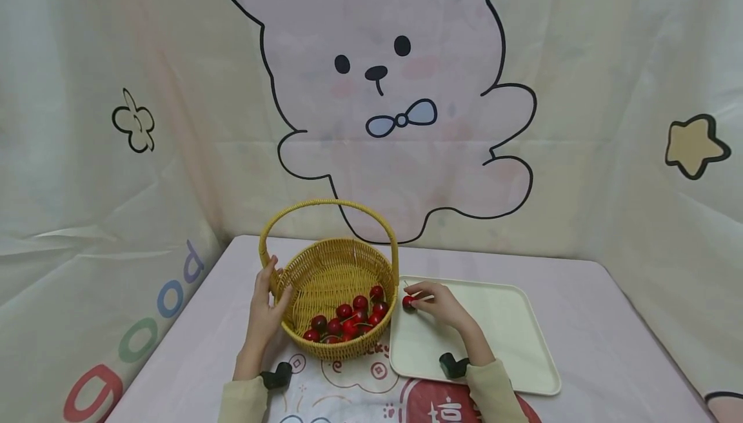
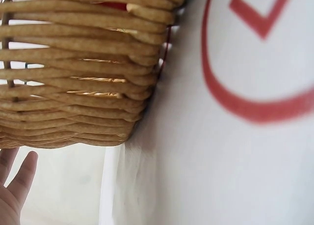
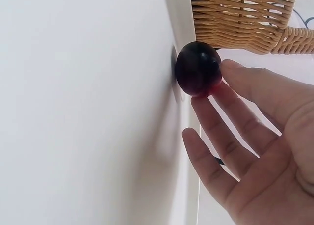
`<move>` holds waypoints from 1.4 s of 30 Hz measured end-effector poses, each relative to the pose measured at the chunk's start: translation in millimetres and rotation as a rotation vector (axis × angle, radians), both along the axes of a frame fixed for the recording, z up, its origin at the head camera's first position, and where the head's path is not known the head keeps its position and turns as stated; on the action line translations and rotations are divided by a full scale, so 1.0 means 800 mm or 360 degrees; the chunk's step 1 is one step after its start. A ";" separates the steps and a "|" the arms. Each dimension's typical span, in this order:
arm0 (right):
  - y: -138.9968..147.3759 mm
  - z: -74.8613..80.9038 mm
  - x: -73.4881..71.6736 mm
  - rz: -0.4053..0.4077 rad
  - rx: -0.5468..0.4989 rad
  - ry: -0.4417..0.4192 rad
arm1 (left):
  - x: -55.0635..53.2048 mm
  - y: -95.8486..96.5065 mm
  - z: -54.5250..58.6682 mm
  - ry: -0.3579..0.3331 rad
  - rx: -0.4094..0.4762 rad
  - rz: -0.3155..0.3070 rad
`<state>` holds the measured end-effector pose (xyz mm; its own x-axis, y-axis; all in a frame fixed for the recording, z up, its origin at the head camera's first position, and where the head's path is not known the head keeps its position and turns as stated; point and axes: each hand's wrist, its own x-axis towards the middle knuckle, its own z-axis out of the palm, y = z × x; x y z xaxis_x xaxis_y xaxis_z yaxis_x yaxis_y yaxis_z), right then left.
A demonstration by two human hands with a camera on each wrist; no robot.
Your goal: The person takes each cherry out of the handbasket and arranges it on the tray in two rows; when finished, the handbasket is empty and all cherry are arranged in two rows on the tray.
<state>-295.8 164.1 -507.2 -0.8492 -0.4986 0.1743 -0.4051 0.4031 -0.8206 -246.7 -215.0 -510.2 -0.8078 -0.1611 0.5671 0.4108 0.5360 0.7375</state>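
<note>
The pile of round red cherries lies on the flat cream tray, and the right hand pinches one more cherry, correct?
Not the tray: the head view shows the pile of cherries in the yellow woven basket. The right hand does pinch one more cherry.

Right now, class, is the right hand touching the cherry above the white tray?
Touching. The right wrist view shows the right hand with its thumb and fingertips against the cherry.

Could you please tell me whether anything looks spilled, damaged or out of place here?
Nothing stands out: the basket looks undamaged, the cherries lie inside it, and the right hand pinches another cherry at the tray.
</note>
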 end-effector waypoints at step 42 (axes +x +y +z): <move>-0.017 0.079 0.040 -0.0101 -0.0004 0.0280 | 0.002 0.000 0.001 0.0071 -0.0048 0.0009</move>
<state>-263.9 150.5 -444.4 -0.8350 -0.4444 0.3243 -0.5165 0.4302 -0.7404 -245.2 -214.6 -509.5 -0.7808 -0.1478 0.6070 0.4399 0.5598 0.7022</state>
